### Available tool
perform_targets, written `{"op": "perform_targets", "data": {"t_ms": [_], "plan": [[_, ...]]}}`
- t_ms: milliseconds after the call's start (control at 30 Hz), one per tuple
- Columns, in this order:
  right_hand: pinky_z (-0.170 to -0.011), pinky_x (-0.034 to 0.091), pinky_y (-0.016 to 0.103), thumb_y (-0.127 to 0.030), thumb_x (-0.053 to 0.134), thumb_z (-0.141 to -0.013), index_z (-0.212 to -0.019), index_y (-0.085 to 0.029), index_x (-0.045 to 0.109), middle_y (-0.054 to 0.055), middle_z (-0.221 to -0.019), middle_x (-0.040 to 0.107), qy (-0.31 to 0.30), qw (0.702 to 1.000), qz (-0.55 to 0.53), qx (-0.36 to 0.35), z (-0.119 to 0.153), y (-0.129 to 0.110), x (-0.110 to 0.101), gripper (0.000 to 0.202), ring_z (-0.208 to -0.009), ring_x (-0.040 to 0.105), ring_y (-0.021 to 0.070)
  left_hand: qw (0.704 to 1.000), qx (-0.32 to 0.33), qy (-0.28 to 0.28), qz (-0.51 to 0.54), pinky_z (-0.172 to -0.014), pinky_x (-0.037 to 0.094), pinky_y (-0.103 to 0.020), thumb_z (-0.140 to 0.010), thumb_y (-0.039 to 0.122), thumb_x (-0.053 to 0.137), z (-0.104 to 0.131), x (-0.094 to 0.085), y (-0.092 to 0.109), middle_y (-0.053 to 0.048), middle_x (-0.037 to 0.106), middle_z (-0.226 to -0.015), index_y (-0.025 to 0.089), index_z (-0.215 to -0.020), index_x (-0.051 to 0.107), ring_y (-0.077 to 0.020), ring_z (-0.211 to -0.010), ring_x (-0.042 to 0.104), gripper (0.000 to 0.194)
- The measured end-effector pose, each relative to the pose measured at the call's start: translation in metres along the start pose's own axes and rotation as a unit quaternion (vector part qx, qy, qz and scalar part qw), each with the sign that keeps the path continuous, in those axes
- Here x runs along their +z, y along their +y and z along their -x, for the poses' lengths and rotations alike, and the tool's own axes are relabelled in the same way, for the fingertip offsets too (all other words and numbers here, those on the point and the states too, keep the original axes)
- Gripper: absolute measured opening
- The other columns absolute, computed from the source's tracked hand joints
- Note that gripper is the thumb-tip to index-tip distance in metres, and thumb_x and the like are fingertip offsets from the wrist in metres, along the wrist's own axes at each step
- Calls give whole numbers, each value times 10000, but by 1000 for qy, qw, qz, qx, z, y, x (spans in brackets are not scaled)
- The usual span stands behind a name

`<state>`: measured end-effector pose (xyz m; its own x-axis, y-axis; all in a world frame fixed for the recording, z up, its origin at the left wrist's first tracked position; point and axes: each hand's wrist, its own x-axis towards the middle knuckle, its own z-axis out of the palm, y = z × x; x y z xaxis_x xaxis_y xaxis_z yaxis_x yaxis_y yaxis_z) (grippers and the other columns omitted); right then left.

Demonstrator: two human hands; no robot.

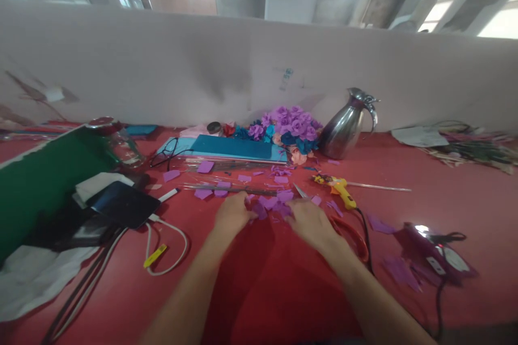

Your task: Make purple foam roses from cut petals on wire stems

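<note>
My left hand (236, 215) rests on the red tabletop (259, 291), its thumb and fingers apart at the left edge of a small heap of purple paper pieces (269, 204). Opposite it, my right hand (309, 221) touches the heap's right side with bent, parted fingers. Neither hand visibly grips a piece, though the fingertips are slightly blurred. Scissors with red handles (356, 237) lie partly under my right hand, their blade (299, 191) showing beyond it. Further purple pieces (203, 193) are scattered over thin wires (230, 187) behind my left hand.
A yellow glue gun (343, 193) with its cord lies right of my hands. Behind stand purple paper flowers (289, 124) and a steel jug (343, 126). Blue sheets (234, 146) and eyeglasses (170, 153) lie at the back. A dark tablet-like slab (123, 205) and white cable (184, 242) are left.
</note>
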<state>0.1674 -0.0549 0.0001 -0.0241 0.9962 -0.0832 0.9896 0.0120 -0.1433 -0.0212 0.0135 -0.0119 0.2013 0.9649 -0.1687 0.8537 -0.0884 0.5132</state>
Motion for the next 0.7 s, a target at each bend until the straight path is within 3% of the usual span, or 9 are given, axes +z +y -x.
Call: {"op": "perform_targets", "data": {"t_ms": [167, 300, 467, 567, 700], "plan": [[-892, 455, 333, -206, 525, -867, -1167, -193, 628, 105, -1086, 687, 26, 996, -74, -38, 9, -11, 0, 318, -1051, 618, 241, 996, 45, 69, 38, -708, 422, -277, -819, 247, 568, -1, -1, 8, -73, 725, -891, 200, -893, 673, -209, -858, 653, 137], [-879, 475, 366, -316, 554, -880, -1331, -238, 510, 132, -1272, 569, 75, 995, -63, -10, 8, -14, -2, 460, -1109, 577, 270, 991, 16, 120, -63, -765, 460, -326, -859, 205, 491, -4, -7, 12, -130, 698, -1027, 178, -1003, 697, -256, -935, 646, 253], [-843, 502, 399, -421, 575, -867, -1337, -308, 501, 124, -1244, 572, 52, 996, -35, -68, 8, -39, 12, 489, -1134, 542, 304, 984, 43, 94, -145, -764, 488, -338, -868, 157, 455, -15, -1, 21, -130, 637, -1154, 201, -1094, 674, -249, -925, 657, 318], [-757, 524, 368, -364, 565, -879, -1279, -290, 552, 120, -1143, 607, 55, 995, -19, -82, 7, -53, 18, 406, -1045, 580, 293, 982, 57, 76, -165, -758, 487, -313, -879, 135, 445, -23, 3, 24, -117, 645, -1133, 191, -1046, 672, -234, -939, 659, 288], [-722, 518, 317, -137, 442, -912, -1057, -172, 658, 120, -1068, 630, 32, 996, 5, -87, 0, -57, 20, 262, -931, 621, 235, 982, 71, 70, -162, -758, 483, -307, -892, 140, 445, -28, 4, 21, -109, 663, -1086, 175, -965, 648, -219, -927, 663, 219]]}}
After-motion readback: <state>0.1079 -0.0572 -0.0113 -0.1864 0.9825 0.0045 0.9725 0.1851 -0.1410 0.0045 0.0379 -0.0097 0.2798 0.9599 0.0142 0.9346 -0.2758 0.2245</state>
